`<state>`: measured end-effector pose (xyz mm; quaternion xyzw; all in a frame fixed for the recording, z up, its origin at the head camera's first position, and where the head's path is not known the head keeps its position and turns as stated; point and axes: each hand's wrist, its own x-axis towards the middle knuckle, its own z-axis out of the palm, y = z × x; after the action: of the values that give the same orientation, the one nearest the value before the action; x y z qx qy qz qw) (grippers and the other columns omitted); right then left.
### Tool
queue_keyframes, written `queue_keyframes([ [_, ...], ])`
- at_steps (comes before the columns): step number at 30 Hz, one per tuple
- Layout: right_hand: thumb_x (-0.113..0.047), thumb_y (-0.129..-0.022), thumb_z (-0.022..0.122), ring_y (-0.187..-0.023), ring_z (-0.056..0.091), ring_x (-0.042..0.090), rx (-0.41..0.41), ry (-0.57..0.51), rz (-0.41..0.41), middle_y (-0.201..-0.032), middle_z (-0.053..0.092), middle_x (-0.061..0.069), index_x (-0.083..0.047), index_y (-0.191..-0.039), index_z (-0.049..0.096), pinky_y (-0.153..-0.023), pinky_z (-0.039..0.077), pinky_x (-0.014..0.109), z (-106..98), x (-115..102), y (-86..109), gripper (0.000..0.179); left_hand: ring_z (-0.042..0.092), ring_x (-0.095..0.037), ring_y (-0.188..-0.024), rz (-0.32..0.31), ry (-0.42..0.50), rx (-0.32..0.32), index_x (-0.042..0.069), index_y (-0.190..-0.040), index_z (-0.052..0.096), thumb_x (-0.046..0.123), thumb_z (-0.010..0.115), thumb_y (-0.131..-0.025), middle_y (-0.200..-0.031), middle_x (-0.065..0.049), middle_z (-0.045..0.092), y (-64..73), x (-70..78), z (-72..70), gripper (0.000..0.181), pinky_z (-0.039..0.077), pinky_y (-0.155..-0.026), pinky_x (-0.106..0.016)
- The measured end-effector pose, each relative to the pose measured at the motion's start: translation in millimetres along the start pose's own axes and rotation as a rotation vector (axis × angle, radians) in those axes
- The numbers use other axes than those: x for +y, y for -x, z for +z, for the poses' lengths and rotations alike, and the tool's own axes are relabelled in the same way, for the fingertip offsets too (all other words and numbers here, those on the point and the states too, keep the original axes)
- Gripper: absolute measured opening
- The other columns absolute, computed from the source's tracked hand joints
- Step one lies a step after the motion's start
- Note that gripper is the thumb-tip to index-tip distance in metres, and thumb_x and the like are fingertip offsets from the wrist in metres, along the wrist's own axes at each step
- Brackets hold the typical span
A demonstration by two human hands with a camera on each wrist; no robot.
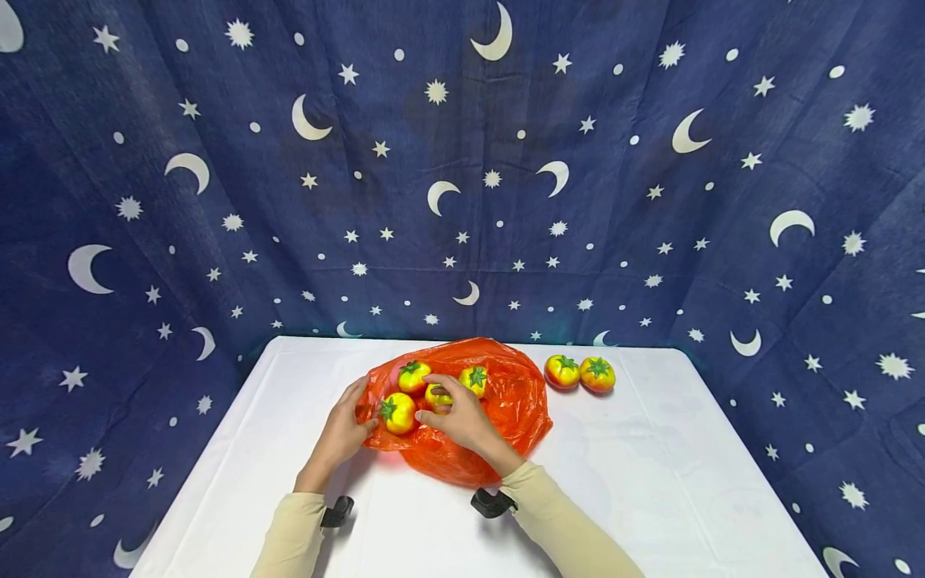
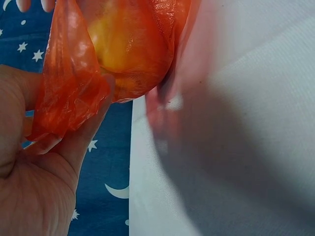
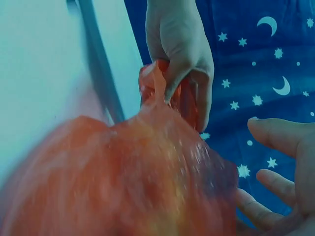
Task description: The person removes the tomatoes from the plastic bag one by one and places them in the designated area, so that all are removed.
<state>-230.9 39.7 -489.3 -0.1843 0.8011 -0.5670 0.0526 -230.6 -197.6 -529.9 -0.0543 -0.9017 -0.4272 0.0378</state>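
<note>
Nearest the viewer, two beige sleeves (image 1: pixel 571 530) come in from 7 and 5 o'clock, each with a black device (image 1: pixel 336 511) at the wrist. Beyond them, the left hand (image 1: pixel 343 431) sits at the 9 o'clock edge of a red plastic bag (image 1: pixel 515 405), gripping its gathered film between thumb and fingers, as both wrist views confirm. The right hand (image 1: pixel 464 421) reaches over the bag's mouth from 5 o'clock, its fingers loosely bent and spread, holding nothing; whether a fingertip touches the fruit below cannot be told.

The bag lies spread on the white table (image 1: pixel 650 482), its mouth turned upward. Inside are four yellow fruits with green leafy tops: the nearest fruit (image 1: pixel 398 415) at 9 o'clock, just beside the left thumb; a half-hidden fruit (image 1: pixel 438 399) under the right hand; another fruit (image 1: pixel 473 381) at about 1 o'clock; and the farthest fruit (image 1: pixel 414 376) at 10 o'clock.

Outside the bag, between 2 and 3 o'clock, two yellow-and-red fruits (image 1: pixel 597 376) stand side by side, the left one just beside the film. Farthest off, past the table's 12 o'clock edge, hangs a dark blue cloth (image 1: pixel 405 189) printed with white moons, stars and dots.
</note>
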Motion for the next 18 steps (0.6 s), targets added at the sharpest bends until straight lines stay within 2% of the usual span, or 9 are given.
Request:
queue_keyframes([
  [7, -0.015, -0.084, 0.077, -0.124, 0.056, 0.04, -0.014, 0.026, -0.028, -0.137, 0.053, 0.02, -0.009, -0.134, 0.055, -0.101, 0.05, 0.053, 15, 1, -4.9, 0.056, 0.03, -0.043, -0.145, 0.015, 0.0, 0.009, 0.005, -0.154, 0.03, -0.005, 0.071, -0.081, -0.156, -0.018, 0.032, 1.1, 0.3, -0.2, 0.084, 0.025, -0.119, -0.057],
  [13, -0.018, -0.083, 0.078, -0.12, 0.059, 0.036, -0.018, 0.11, -0.04, -0.135, 0.057, 0.016, -0.011, -0.134, 0.056, -0.1, 0.052, 0.049, 24, 8, -10.2, 0.056, 0.031, -0.043, -0.145, 0.023, 0.006, 0.014, 0.005, -0.153, 0.031, -0.005, 0.072, -0.081, -0.156, -0.018, 0.033, 1.8, 0.5, -0.2, 0.084, 0.025, -0.119, -0.057],
  [18, -0.022, -0.083, 0.079, -0.125, 0.056, 0.031, -0.002, 0.213, -0.001, -0.137, 0.058, 0.007, -0.015, -0.137, 0.055, -0.106, 0.049, 0.046, 31, 12, -12.1, 0.06, 0.03, -0.043, -0.145, 0.013, 0.007, 0.009, 0.005, -0.154, 0.03, -0.004, 0.072, -0.081, -0.157, -0.018, 0.032, 1.9, 1.0, -1.0, 0.084, 0.024, -0.119, -0.057],
])
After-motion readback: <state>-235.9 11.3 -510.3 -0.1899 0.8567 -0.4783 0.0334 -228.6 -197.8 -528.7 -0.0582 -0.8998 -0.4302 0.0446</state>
